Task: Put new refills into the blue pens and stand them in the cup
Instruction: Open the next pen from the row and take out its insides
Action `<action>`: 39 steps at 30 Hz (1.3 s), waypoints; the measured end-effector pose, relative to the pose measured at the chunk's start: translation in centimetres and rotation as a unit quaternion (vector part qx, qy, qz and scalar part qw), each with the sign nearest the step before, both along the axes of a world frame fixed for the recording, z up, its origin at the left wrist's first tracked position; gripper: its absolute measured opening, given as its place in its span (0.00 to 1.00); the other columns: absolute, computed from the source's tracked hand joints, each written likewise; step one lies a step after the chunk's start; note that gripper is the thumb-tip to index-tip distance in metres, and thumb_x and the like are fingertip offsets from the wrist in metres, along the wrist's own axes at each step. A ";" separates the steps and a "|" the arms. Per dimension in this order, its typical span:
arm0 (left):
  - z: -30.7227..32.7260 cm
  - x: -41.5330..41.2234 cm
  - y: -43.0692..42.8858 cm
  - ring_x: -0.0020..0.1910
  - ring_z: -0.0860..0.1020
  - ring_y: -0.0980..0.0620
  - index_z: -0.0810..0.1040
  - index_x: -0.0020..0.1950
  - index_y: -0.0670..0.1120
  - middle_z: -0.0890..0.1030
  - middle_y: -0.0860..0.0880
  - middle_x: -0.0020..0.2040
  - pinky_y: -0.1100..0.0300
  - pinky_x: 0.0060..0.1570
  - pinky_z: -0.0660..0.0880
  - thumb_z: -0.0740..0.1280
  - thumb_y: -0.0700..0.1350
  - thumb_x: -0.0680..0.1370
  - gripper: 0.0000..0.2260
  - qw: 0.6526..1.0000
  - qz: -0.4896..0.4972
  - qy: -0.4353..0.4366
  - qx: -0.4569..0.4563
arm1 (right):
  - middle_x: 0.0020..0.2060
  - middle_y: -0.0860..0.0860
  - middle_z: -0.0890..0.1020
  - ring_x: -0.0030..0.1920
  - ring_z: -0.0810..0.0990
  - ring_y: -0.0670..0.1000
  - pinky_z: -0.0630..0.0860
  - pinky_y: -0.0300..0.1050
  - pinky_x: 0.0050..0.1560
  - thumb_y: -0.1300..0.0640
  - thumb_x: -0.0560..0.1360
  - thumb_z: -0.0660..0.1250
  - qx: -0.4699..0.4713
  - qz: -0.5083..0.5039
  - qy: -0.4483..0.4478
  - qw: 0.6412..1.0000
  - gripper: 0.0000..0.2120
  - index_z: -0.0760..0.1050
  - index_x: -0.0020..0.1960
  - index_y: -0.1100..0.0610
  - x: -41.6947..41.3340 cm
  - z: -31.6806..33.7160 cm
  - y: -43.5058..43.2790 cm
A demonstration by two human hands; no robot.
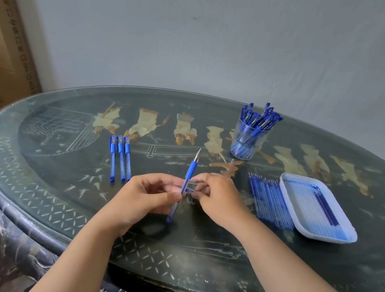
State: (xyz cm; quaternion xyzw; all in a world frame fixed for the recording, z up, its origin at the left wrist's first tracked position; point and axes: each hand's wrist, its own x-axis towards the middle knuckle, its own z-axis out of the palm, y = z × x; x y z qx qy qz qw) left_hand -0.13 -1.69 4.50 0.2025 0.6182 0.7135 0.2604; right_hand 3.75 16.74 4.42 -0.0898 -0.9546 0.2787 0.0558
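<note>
My left hand (144,199) pinches the clear barrel of an uncapped blue pen (189,171), whose metal tip points away from me. My right hand (218,196) holds a small clear-and-blue piece, probably the pen's cap, right beside the barrel. Three capped blue pens (120,158) lie side by side on the table to the left. A clear cup (246,143) at the back right holds several blue pens upright. A row of several blue refills (270,202) lies on the table to the right of my hands.
A pale blue tray (349,236) with refills in it sits at the right, touching the row of refills. The dark oval table (49,201) has a glass top and a painted pattern. A grey wall stands behind it.
</note>
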 end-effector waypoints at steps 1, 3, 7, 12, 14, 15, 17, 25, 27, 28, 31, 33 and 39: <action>0.0 0.0 0.0 0.40 0.81 0.53 0.85 0.49 0.47 0.83 0.48 0.39 0.58 0.41 0.80 0.70 0.34 0.73 0.10 1.000 -0.002 -0.001 0.000 | 0.46 0.44 0.77 0.46 0.76 0.44 0.77 0.46 0.55 0.58 0.77 0.69 0.021 0.001 -0.002 1.000 0.16 0.77 0.64 0.49 0.0 -0.1 0.0; 0.0 0.0 -0.1 0.40 0.81 0.53 0.85 0.50 0.46 0.83 0.49 0.39 0.59 0.41 0.80 0.70 0.34 0.74 0.10 1.000 -0.004 -0.003 0.000 | 0.51 0.47 0.77 0.50 0.76 0.47 0.75 0.46 0.57 0.57 0.78 0.67 0.044 -0.002 -0.015 0.999 0.16 0.76 0.66 0.52 0.0 -0.2 0.2; 0.1 0.1 -0.3 0.42 0.81 0.53 0.84 0.52 0.45 0.83 0.49 0.40 0.59 0.41 0.79 0.69 0.34 0.74 0.10 1.000 -0.014 -0.012 0.001 | 0.52 0.51 0.79 0.51 0.78 0.50 0.74 0.40 0.48 0.58 0.80 0.65 -0.118 -0.063 0.015 0.991 0.10 0.78 0.60 0.52 0.0 1.1 0.9; 0.5 0.1 -0.4 0.42 0.81 0.51 0.84 0.50 0.44 0.84 0.46 0.44 0.58 0.42 0.80 0.70 0.38 0.70 0.10 0.997 -0.027 -0.051 0.051 | 0.39 0.50 0.83 0.40 0.80 0.48 0.79 0.43 0.45 0.60 0.76 0.70 -0.472 -0.068 0.100 0.873 0.04 0.80 0.50 0.60 0.0 5.9 1.2; 0.6 0.2 -0.2 0.40 0.81 0.51 0.84 0.50 0.44 0.84 0.45 0.44 0.57 0.42 0.81 0.70 0.38 0.69 0.11 0.995 -0.038 -0.061 0.067 | 0.38 0.52 0.83 0.40 0.82 0.50 0.81 0.45 0.46 0.62 0.76 0.70 -0.523 -0.038 0.120 0.843 0.03 0.79 0.49 0.61 0.0 7.4 0.8; 0.6 0.2 -0.2 0.40 0.81 0.51 0.85 0.50 0.44 0.84 0.45 0.45 0.57 0.42 0.81 0.71 0.38 0.70 0.10 0.995 -0.043 -0.062 0.068 | 0.38 0.53 0.82 0.41 0.83 0.51 0.82 0.47 0.46 0.63 0.76 0.70 -0.533 -0.028 0.124 0.837 0.04 0.79 0.50 0.62 0.1 8.1 0.6; 0.5 0.1 -0.2 0.41 0.81 0.51 0.86 0.50 0.46 0.84 0.46 0.45 0.58 0.42 0.80 0.73 0.37 0.71 0.10 0.995 -0.051 -0.059 0.067 | 0.39 0.54 0.82 0.42 0.84 0.53 0.83 0.50 0.47 0.63 0.76 0.70 -0.520 -0.020 0.123 0.845 0.07 0.77 0.53 0.64 0.1 9.0 0.1; 0.3 0.2 -0.1 0.40 0.82 0.52 0.83 0.53 0.44 0.84 0.47 0.44 0.58 0.42 0.80 0.69 0.39 0.70 0.12 0.996 -0.052 -0.052 0.057 | 0.41 0.52 0.83 0.42 0.82 0.51 0.83 0.51 0.39 0.61 0.76 0.70 -0.490 -0.026 0.085 0.867 0.07 0.78 0.54 0.62 -0.3 8.8 -0.4; 0.3 0.2 -0.1 0.41 0.82 0.53 0.83 0.53 0.44 0.84 0.47 0.44 0.59 0.43 0.81 0.69 0.40 0.70 0.12 0.996 -0.048 -0.050 0.063 | 0.40 0.50 0.84 0.40 0.82 0.49 0.83 0.51 0.38 0.62 0.76 0.70 -0.486 -0.015 0.065 0.872 0.06 0.78 0.52 0.62 -0.2 8.6 -0.5; 0.3 0.1 0.0 0.41 0.81 0.53 0.83 0.53 0.44 0.84 0.47 0.45 0.58 0.43 0.81 0.69 0.40 0.70 0.13 0.996 -0.046 -0.048 0.065 | 0.41 0.50 0.83 0.39 0.83 0.48 0.83 0.51 0.38 0.62 0.76 0.70 -0.479 -0.015 0.056 0.876 0.07 0.78 0.52 0.62 -0.2 8.4 -0.6; -0.3 0.2 0.3 0.42 0.81 0.53 0.81 0.56 0.41 0.83 0.48 0.45 0.58 0.44 0.80 0.68 0.39 0.72 0.13 0.997 -0.041 -0.029 0.059 | 0.45 0.53 0.82 0.41 0.83 0.48 0.84 0.52 0.40 0.61 0.76 0.70 -0.452 -0.029 0.049 0.890 0.08 0.77 0.53 0.62 -0.3 7.7 -1.0; -0.8 0.2 0.6 0.42 0.80 0.53 0.80 0.56 0.40 0.82 0.48 0.44 0.59 0.43 0.79 0.67 0.37 0.74 0.11 0.998 -0.024 -0.011 0.051 | 0.46 0.54 0.81 0.43 0.83 0.48 0.84 0.52 0.40 0.62 0.77 0.70 -0.436 -0.035 0.053 0.898 0.05 0.77 0.52 0.61 -0.4 7.3 -1.3; -1.3 0.1 0.8 0.40 0.78 0.52 0.80 0.53 0.40 0.81 0.49 0.41 0.58 0.42 0.79 0.64 0.30 0.78 0.09 0.999 0.011 0.016 0.029 | 0.41 0.52 0.81 0.40 0.83 0.47 0.84 0.50 0.44 0.63 0.77 0.69 -0.381 -0.051 0.094 0.918 0.03 0.76 0.47 0.58 -0.8 6.3 -1.9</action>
